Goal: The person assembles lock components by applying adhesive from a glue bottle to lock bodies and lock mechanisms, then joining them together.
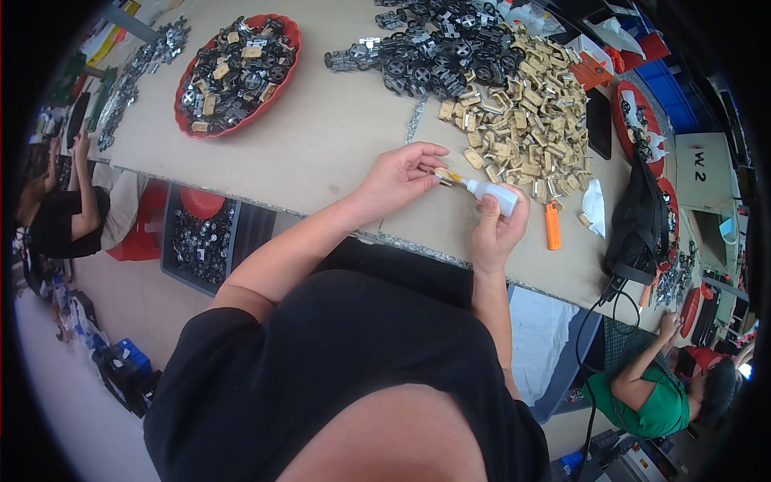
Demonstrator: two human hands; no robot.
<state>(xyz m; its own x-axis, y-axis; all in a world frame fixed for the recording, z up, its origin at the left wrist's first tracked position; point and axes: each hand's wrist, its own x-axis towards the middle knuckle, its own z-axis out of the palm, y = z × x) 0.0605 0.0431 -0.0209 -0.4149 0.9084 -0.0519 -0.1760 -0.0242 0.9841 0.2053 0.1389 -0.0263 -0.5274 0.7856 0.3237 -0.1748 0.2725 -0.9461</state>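
Note:
My left hand (392, 185) is over the table with thumb and fingertips pinched on a small tan-and-metal piece (442, 172), mostly hidden by the fingers. Wrapped in my right hand (499, 231) is a small white squeeze bottle (493, 196), tilted so that its yellowish tip meets the piece or comes very close to it. Beyond both hands lies a heap of tan blocks with metal prongs (526, 120). Farther back, small black toy-car chassis with wheels (438, 60) are piled against it.
A red scalloped tray (296, 48) holds chassis fitted with tan blocks. An orange lighter (552, 226), a white paper scrap (593, 207), a dark phone (598, 123) and a black bag (634, 217) lie to the right. Under the table edge stands a grey bin (170, 233). Co-workers sit at both sides.

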